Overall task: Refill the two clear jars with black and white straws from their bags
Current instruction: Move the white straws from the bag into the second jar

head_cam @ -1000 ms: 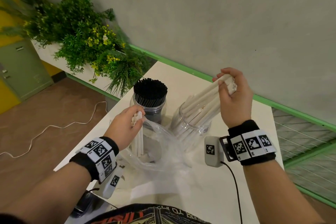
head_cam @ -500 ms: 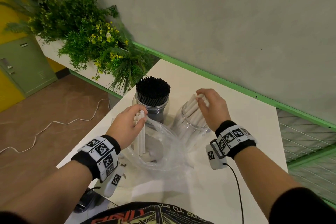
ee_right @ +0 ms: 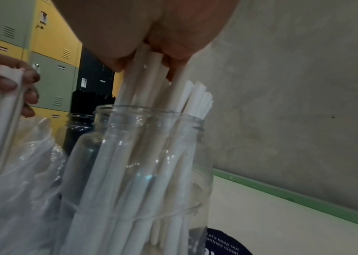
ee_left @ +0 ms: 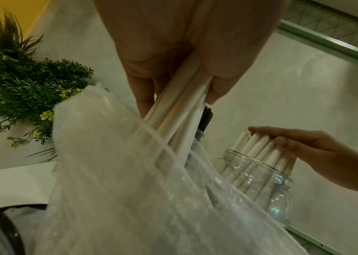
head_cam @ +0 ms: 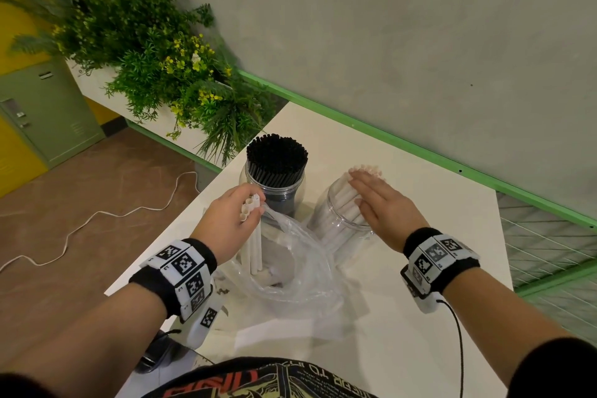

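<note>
my right hand (head_cam: 384, 207) lies flat, fingers straight, on the white straws (ee_right: 151, 155) in the jar (head_cam: 342, 223) mid-desk. my left hand (head_cam: 226, 220) pinches a few straws (head_cam: 253, 236) in the bag (head_cam: 290, 268). pressing unevenly could tip the jar toward the far edge.

The clear jar (ee_right: 151, 172) is glossy transparent plastic with bright glints; the white straws (ee_right: 143, 96) in it look matt and papery. On the near left the bag (ee_left: 119, 172) is thin, crinkled, shiny film. The table (head_cam: 420, 317) is smooth matt white, the far wall (head_cam: 387, 26) rough grey plaster
</note>
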The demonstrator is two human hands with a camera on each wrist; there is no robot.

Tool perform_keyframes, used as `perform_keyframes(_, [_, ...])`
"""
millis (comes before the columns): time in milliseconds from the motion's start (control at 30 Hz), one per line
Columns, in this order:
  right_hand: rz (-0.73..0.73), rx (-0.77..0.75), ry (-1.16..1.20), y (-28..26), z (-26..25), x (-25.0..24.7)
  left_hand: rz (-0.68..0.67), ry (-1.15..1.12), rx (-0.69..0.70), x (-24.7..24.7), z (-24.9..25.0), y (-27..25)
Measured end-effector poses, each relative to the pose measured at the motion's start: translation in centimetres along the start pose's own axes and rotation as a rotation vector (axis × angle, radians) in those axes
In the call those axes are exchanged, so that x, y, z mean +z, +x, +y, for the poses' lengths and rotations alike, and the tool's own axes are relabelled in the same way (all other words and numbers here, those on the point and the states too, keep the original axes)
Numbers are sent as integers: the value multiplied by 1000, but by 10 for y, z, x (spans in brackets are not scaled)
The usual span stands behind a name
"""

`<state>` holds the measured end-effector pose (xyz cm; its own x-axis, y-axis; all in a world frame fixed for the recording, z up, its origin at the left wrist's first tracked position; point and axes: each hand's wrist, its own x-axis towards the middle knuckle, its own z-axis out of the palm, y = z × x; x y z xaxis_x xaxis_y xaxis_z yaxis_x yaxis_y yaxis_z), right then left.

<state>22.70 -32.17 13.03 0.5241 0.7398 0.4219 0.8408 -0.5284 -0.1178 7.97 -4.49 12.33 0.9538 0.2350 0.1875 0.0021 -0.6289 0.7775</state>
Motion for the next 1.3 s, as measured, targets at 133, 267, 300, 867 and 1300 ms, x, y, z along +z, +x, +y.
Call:
perform_keyframes(133, [-125, 49, -46, 0, 13, -7, 4, -5, 4, 0, -1, 0])
perform_keyframes(267, [-199, 130, -67, 5, 28, -2, -1, -7, 0, -1, -1, 1])
perform_keyframes(300, [-182, 163, -48, 10, 31, -2, -3, -10, -2, -1, -1, 1])
perform_keyframes(867, [55, 253, 7, 47, 14, 10, -15, -14, -7, -2, -2, 3])
perform_keyframes(1300, [-137, 189, -160, 60, 6, 11, -18, -4, -7, -5, -4, 5])
